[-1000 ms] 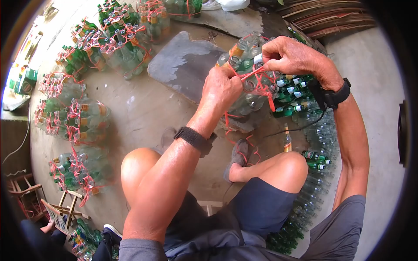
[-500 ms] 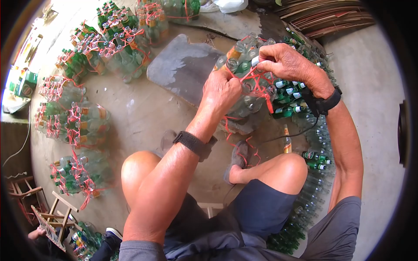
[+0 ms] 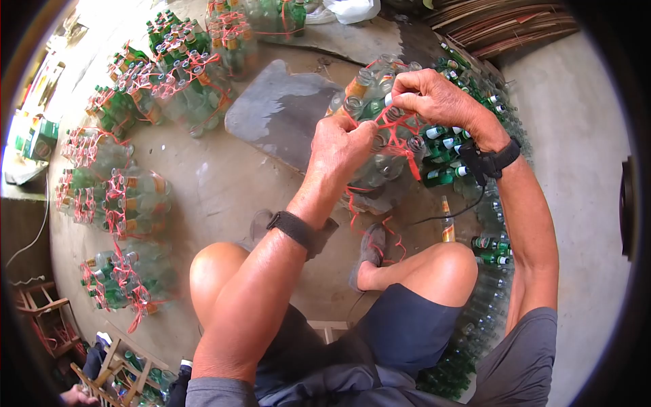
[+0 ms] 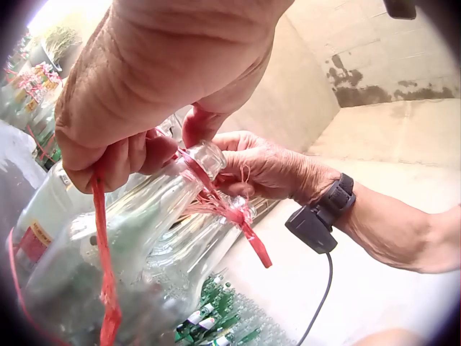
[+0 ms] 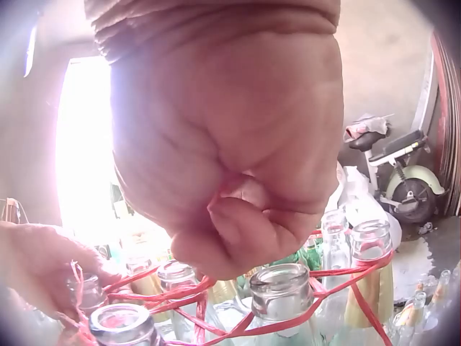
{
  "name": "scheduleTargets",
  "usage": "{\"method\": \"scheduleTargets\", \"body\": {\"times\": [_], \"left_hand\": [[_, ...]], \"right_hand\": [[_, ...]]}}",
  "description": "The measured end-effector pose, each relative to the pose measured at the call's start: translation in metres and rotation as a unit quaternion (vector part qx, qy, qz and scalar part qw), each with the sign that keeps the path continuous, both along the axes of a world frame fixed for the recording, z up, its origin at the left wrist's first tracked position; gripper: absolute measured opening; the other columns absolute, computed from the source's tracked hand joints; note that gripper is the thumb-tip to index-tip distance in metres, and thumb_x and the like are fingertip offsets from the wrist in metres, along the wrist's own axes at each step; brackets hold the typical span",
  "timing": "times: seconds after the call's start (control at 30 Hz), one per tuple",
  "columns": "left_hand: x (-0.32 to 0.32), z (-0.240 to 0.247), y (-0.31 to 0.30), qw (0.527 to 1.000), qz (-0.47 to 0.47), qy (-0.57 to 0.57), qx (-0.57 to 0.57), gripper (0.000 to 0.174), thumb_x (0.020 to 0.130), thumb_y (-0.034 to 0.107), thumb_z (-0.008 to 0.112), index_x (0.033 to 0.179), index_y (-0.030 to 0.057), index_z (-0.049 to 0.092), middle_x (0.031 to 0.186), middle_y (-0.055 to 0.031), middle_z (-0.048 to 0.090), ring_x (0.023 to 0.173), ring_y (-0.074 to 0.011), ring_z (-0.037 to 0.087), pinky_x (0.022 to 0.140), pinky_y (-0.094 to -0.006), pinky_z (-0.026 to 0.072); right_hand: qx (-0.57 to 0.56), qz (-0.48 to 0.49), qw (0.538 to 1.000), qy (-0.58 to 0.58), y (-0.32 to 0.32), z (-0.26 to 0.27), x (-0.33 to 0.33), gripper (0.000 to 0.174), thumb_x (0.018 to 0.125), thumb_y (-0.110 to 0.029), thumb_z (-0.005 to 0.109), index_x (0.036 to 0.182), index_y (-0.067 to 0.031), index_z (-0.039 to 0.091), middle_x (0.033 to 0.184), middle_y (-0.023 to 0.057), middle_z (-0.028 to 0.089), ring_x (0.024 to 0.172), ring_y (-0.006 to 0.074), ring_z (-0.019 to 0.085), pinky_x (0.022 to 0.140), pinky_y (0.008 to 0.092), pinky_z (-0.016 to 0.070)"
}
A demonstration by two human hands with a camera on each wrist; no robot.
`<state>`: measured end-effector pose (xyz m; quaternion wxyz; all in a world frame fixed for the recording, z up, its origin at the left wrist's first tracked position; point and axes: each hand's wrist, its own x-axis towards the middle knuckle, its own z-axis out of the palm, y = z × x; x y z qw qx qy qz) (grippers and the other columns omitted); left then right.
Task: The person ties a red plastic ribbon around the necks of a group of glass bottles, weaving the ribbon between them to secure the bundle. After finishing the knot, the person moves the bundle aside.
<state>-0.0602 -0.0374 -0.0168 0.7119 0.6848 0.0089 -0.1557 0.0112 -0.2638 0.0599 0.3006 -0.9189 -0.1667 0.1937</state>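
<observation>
A bundle of clear glass bottles (image 3: 388,165) stands between my hands, its necks laced with red plastic twine (image 3: 411,150). My left hand (image 3: 337,147) grips the twine at the near left side of the necks. In the left wrist view, a strand (image 4: 105,267) hangs from its curled fingers, and a knotted tail lies over the necks. Across the bundle, my right hand (image 3: 439,100) has thumb and fingers curled together over the bottle mouths, pinching the twine. The right wrist view shows this right hand (image 5: 230,158) just above a bottle mouth (image 5: 279,285); its fingertips are partly hidden.
Several tied bottle bundles (image 3: 139,186) stand along the left and back left. Loose green bottles (image 3: 444,175) lie in rows at the right. One labelled bottle (image 3: 447,220) stands by my knee. A flat dark slab (image 3: 278,112) lies behind the left hand. Wooden stools (image 3: 112,366) are lower left.
My right hand has come left and slightly down, nearer the left hand, and the stretch of twine between them is shorter. At lower left, a wooden stool and another person have shifted.
</observation>
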Motion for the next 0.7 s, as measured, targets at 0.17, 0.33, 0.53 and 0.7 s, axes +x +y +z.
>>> {"method": "scheduleTargets", "body": {"times": [0.17,0.33,0.53,0.7], "left_hand": [[-0.002,-0.001,0.003,0.998,-0.018,0.004,-0.066,0.038,0.092,0.030,0.068,0.090,-0.0072,0.077,0.081,-0.0019,0.070,0.075,-0.0093,0.058,0.067,-0.0287,0.0466],[0.003,-0.004,0.003,0.999,-0.020,0.027,-0.028,0.033,0.091,0.026,0.069,0.088,-0.0054,0.078,0.083,-0.0021,0.072,0.076,-0.0095,0.060,0.069,-0.0277,0.0477],[0.008,-0.012,0.002,0.999,-0.002,0.036,-0.017,0.027,0.090,0.022,0.073,0.089,-0.0047,0.079,0.083,-0.0027,0.073,0.076,-0.0099,0.062,0.068,-0.0277,0.0488],[0.009,-0.013,0.016,0.999,-0.002,0.031,-0.026,0.029,0.089,0.025,0.079,0.091,-0.0039,0.080,0.080,-0.0022,0.071,0.070,-0.0094,0.060,0.063,-0.0278,0.0478]], "right_hand": [[0.037,-0.050,0.997,0.053,0.008,0.003,-0.005,0.018,0.104,-0.018,0.068,0.092,-0.0035,0.068,0.069,-0.0030,0.059,0.049,0.0051,0.049,0.046,0.0266,0.0394],[0.035,-0.038,0.998,0.030,0.007,-0.007,0.005,0.019,0.103,-0.017,0.068,0.091,-0.0026,0.067,0.068,-0.0026,0.058,0.047,0.0060,0.049,0.045,0.0271,0.0397],[-0.014,-0.015,1.000,0.021,0.006,-0.012,0.010,0.016,0.101,-0.015,0.067,0.090,-0.0030,0.070,0.070,-0.0022,0.061,0.048,0.0068,0.050,0.045,0.0277,0.0411],[-0.025,-0.002,0.998,0.049,0.010,-0.006,0.014,0.014,0.098,-0.012,0.066,0.090,-0.0025,0.071,0.073,-0.0019,0.064,0.047,0.0064,0.052,0.043,0.0271,0.0407]]}}
